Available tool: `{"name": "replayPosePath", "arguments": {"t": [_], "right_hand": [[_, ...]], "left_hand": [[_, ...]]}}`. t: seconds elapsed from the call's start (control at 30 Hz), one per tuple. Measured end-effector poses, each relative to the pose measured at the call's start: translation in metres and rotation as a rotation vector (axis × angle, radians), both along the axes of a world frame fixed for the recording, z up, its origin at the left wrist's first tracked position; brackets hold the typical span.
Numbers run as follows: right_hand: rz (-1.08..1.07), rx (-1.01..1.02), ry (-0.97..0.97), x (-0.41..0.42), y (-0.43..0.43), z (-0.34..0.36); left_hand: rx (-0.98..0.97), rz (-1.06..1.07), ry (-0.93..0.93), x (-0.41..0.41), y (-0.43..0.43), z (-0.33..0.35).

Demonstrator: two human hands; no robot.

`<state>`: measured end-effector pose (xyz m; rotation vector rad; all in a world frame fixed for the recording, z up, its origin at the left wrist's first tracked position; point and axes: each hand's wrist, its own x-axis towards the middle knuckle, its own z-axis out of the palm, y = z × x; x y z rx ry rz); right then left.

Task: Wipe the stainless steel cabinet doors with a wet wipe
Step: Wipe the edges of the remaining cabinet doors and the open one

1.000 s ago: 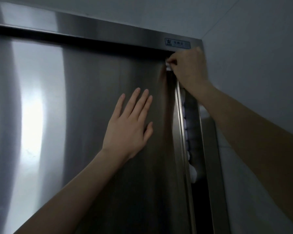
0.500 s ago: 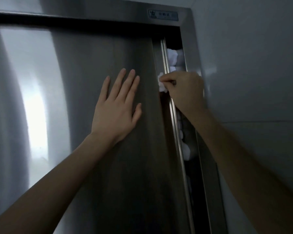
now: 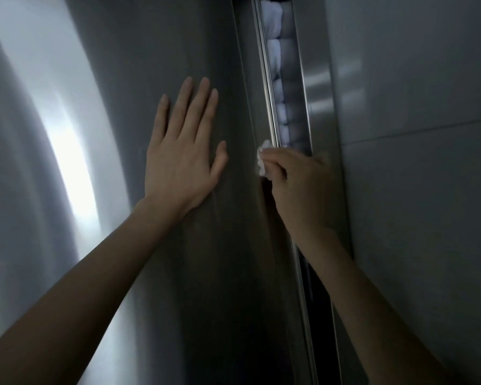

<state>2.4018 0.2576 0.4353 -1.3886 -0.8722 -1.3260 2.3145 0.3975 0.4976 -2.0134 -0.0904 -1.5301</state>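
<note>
A tall stainless steel cabinet door (image 3: 109,134) fills the left and middle of the view. My left hand (image 3: 182,159) lies flat on it with fingers spread. My right hand (image 3: 297,187) is closed around a crumpled white wet wipe (image 3: 263,159), which presses on the door's right vertical edge (image 3: 267,87). Most of the wipe is hidden inside my fist.
The door stands slightly ajar. In the narrow gap to its right, white rolled cloths (image 3: 275,51) are stacked. A steel frame strip (image 3: 317,93) borders the gap, and a grey tiled wall (image 3: 414,162) lies close on the right.
My right hand has slid the wipe down the door's right edge from the top corner to mid-height. The view has dropped with it, and the top frame is out of sight.
</note>
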Motion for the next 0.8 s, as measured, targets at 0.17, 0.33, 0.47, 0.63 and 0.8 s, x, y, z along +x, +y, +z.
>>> {"name": "replayPosePath", "arguments": {"t": [0.17, 0.33, 0.47, 0.63, 0.8], "right_hand": [[-0.046, 0.025, -0.056, 0.005, 0.003, 0.015], [-0.079, 0.061, -0.013, 0.000, 0.004, -0.089], [-0.084, 0.088, -0.018, 0.003, 0.006, -0.096], [-0.047, 0.063, -0.038, 0.008, 0.007, -0.027], [-0.076, 0.062, 0.001, 0.000, 0.004, -0.095]], "left_hand": [[0.016, -0.008, -0.007, 0.001, 0.000, -0.001], [0.040, -0.003, 0.006, -0.001, 0.001, 0.000], [0.128, -0.033, 0.074, -0.001, 0.001, -0.002], [0.224, -0.079, 0.133, -0.001, 0.001, -0.002], [0.340, -0.064, 0.349, -0.009, 0.009, -0.056]]}}
